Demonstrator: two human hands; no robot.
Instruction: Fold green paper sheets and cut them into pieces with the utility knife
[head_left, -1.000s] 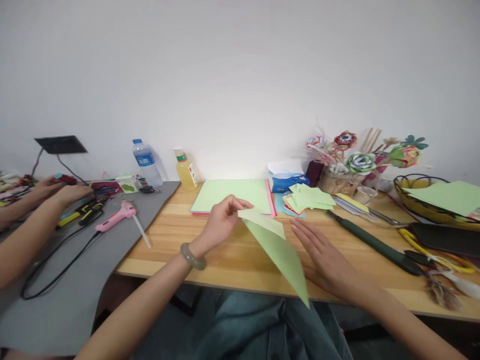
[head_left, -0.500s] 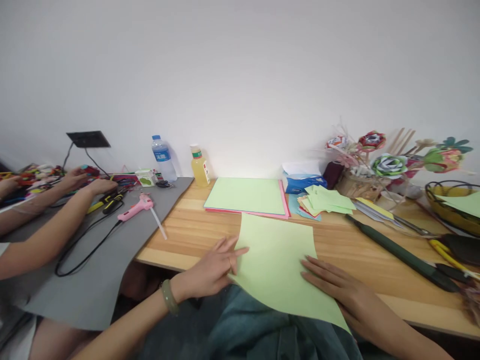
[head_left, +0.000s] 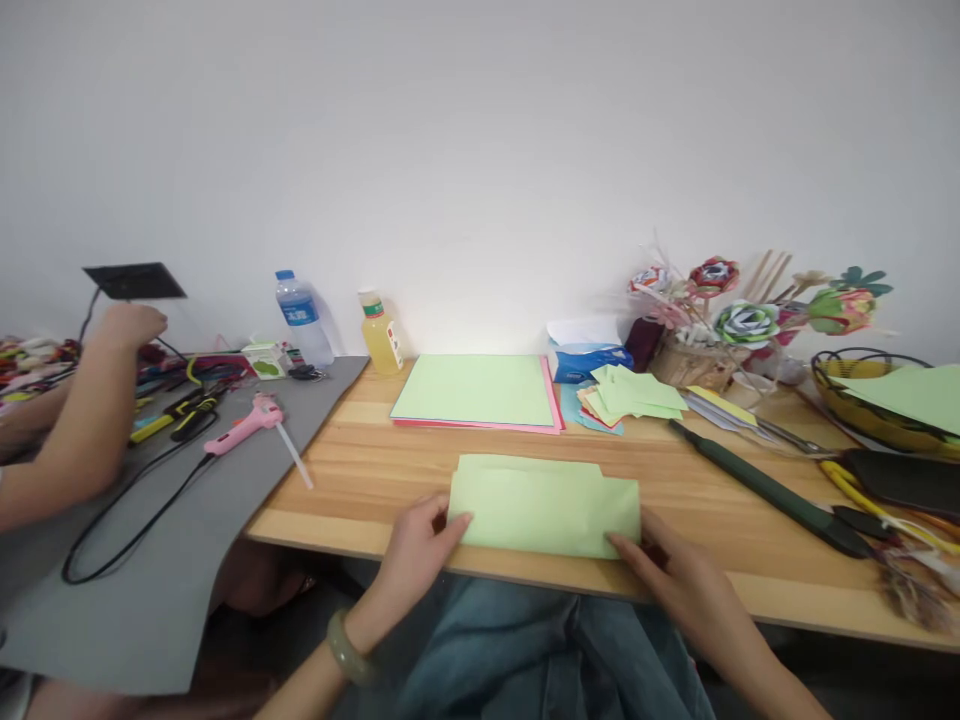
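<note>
A light green sheet of paper (head_left: 544, 508) lies folded over at the table's front edge, its layers not lined up at the top right. My left hand (head_left: 421, 540) grips its left end, with the thumb on top and the fingers behind. At the right end my right hand (head_left: 671, 565) pinches it the same way. Behind the folded sheet is a stack of coloured paper (head_left: 476, 390) with light green on top and pink edges showing. Small green paper pieces (head_left: 637, 392) are piled to the right of that stack.
Along the wall stand a water bottle (head_left: 304, 318), a yellow drink bottle (head_left: 381, 335) and a tissue pack (head_left: 589, 358). A pink glue gun (head_left: 244, 428) lies on the grey mat (head_left: 247, 490), where a co-worker's arm (head_left: 97, 410) reaches. On the right are paper flowers (head_left: 746, 325) and a dark green tool (head_left: 772, 490).
The green sheet, flat and hanging over the table edge before, is now folded over and on the table. Both hands have moved to its ends. The co-worker's hand has risen.
</note>
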